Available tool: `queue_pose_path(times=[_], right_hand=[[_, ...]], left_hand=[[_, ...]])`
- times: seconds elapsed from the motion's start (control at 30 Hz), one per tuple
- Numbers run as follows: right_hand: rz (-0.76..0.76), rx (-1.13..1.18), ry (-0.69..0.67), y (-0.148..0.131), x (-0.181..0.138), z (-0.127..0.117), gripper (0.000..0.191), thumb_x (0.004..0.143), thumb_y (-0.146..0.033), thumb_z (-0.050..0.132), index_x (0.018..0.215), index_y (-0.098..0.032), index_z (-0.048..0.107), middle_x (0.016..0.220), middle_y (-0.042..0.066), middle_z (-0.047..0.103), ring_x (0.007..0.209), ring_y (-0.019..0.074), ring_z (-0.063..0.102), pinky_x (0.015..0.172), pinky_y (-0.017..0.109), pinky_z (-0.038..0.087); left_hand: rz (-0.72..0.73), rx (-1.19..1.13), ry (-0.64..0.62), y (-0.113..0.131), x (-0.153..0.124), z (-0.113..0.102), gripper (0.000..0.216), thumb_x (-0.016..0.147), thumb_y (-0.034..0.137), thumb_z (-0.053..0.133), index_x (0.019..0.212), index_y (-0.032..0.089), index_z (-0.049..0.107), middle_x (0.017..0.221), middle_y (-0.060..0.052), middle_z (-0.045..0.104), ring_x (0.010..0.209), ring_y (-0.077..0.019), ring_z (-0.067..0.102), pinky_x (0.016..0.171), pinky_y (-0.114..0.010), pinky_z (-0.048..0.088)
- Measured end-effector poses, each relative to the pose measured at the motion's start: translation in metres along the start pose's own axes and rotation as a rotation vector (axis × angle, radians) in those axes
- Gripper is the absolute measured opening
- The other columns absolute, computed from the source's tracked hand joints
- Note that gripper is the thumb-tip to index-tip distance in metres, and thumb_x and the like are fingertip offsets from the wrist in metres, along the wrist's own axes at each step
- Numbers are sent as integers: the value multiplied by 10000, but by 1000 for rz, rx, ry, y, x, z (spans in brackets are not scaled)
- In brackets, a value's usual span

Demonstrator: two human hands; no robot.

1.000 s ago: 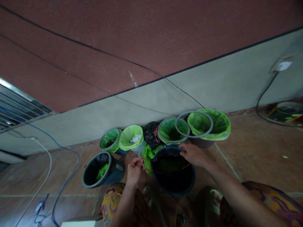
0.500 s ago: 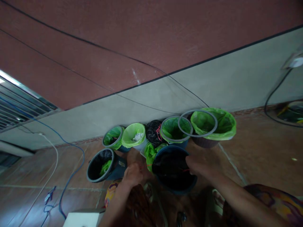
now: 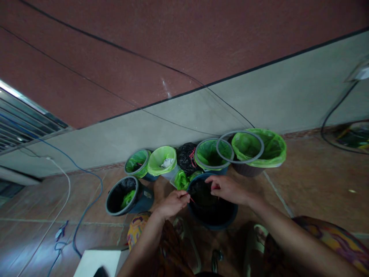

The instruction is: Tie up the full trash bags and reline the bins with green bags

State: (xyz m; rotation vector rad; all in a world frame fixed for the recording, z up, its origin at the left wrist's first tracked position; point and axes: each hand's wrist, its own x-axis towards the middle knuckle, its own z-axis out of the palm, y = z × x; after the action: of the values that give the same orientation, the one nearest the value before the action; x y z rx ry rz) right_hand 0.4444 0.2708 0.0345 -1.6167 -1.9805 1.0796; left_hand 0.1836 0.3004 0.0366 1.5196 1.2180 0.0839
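Observation:
A dark blue bin (image 3: 213, 223) stands upright between my feet, with a black bin bag (image 3: 198, 188) inside it. My left hand (image 3: 174, 202) is closed in a pinch at the bin's left rim, on a thin red drawstring (image 3: 192, 200) of the bag. Over the bin's far right rim, my right hand (image 3: 229, 189) has its fingers curled, and a bit of red string shows between them. The depth of the bin is too dark to make out. Just beyond it lies a crumpled green bag (image 3: 182, 181).
Along the wall stand several bins with green liners, among them a white bin (image 3: 163, 161) and a brown bin (image 3: 248, 169). A loose grey ring (image 3: 240, 161) rests across two of them. A tied black bag (image 3: 187, 158) sits between bins. Another bin (image 3: 144, 198) lies tilted at left, near a blue cable (image 3: 98, 200).
My left hand has moved right and up to the bin's rim. My right hand has shifted left over the bin, and the red string now shows at my left fingers.

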Motion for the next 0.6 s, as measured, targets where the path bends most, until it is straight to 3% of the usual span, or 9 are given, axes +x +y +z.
queue_pose_path(times=[0.07,0.17,0.3,0.37,0.53,0.6], right_hand=[[-95,153,8,-3,5,6,357,797,-167,595,1140,-166,696,813,29,737,729,162,659,696,265,468],[-103,338,108,-3,12,5,272,810,-236,569,1027,-154,710,803,38,720,709,158,633,676,273,468],[-142,591,127,5,17,-9,368,842,-354,576,1122,-135,672,875,55,725,801,172,658,752,298,504],[-89,482,125,13,18,-16,358,840,-313,577,1131,-127,672,874,64,728,800,179,661,766,308,503],[130,-142,48,29,12,-21,303,705,-137,667,997,-168,743,957,94,743,911,246,674,803,331,483],[156,-247,-9,32,7,-22,281,677,-123,685,943,-177,753,959,100,742,940,267,679,783,325,486]], left_hand=[[78,-33,10,12,5,8,442,819,614,562,744,179,592,607,42,461,569,-93,374,555,-235,300],[145,-7,49,27,11,14,401,850,561,530,717,185,564,588,53,427,560,-92,355,546,-235,270],[181,63,135,34,14,11,370,880,502,484,690,190,545,585,52,429,562,-98,365,548,-241,275],[191,109,170,32,15,6,361,884,483,481,672,194,527,588,55,417,565,-98,360,550,-241,273],[166,140,252,24,15,-7,388,875,512,479,638,205,477,581,65,357,562,-98,320,556,-249,264],[155,122,299,21,14,-11,399,862,529,486,631,204,484,584,61,366,573,-102,334,571,-250,283]])
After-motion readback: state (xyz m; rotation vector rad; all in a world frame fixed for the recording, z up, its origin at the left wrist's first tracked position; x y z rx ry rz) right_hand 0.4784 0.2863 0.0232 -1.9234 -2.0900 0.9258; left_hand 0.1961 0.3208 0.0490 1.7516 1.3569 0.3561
